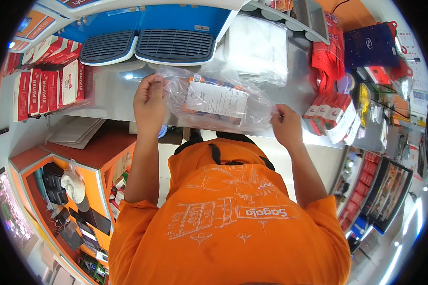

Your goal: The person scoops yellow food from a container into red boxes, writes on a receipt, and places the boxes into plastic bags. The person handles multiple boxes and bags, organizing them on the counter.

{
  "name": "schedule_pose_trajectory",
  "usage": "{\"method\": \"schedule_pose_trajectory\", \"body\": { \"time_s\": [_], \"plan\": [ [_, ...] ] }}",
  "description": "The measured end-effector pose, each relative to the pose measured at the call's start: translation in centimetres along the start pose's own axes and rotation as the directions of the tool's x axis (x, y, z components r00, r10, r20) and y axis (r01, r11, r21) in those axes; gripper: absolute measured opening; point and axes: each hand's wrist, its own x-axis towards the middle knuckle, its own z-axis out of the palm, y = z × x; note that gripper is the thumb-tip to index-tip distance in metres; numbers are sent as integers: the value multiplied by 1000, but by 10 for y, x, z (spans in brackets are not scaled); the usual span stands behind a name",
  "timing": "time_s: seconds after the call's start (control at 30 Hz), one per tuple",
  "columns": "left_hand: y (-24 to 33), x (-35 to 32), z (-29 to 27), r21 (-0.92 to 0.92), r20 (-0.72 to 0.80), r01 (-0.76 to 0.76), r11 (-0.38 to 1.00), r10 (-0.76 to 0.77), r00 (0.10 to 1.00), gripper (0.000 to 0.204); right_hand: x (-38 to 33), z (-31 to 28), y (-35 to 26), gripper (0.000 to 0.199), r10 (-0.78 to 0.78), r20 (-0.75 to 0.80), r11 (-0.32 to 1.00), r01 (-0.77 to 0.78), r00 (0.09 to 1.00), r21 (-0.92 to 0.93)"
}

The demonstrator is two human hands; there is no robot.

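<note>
A clear plastic bag (178,102) lies stretched sideways between my two hands at the front of the metal counter. Inside it is an orange and dark blue packet, and a white printed slip (217,99) covers much of that packet. My left hand (150,95) pinches the bag's upper left end between thumb and fingers. At the opposite end, my right hand (286,124) has its curled fingers closed on the bag's edge. Just beyond the bag rests a stack of white plastic bags (257,45) in a clear wrapper.
A blue machine with two dark drip trays (175,46) stands at the back. Red and white boxes (47,90) line the left; small red cartons (332,111) and red bags (327,57) sit at the right. Lower left, an orange shelf unit (100,147) holds phones.
</note>
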Motion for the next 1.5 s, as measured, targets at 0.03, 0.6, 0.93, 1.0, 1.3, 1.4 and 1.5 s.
{"method": "schedule_pose_trajectory", "body": {
  "time_s": [0.03,0.6,0.93,1.0,1.3,1.4,1.5],
  "plan": [
    [1,2,-4,-85,-4,18,996,-18,1000,23,-5,-10,-7,23,14,-19,999,-13,1000,33],
    [49,1,-3,796,261,-409,447,358,897,66,22,-16,-10,63,-202,-125,978,193,971,-75],
    [119,-22,-6,293,438,-104,950,-36,898,51,-4,-81,-78,38,-158,238,862,16,958,506],
    [122,-25,10,129,469,-98,987,26,883,52,-5,-72,-89,39,-301,211,630,28,930,776],
    [92,-9,43,169,581,-465,869,293,759,59,12,7,-137,55,-551,42,820,531,833,214],
    [29,12,47,-142,491,-563,814,552,674,86,16,-28,-147,49,-503,281,856,429,817,287],
    [-10,4,78,-173,589,-542,822,528,612,104,40,-1,-139,49,-578,129,731,442,806,519]
  ]
}}
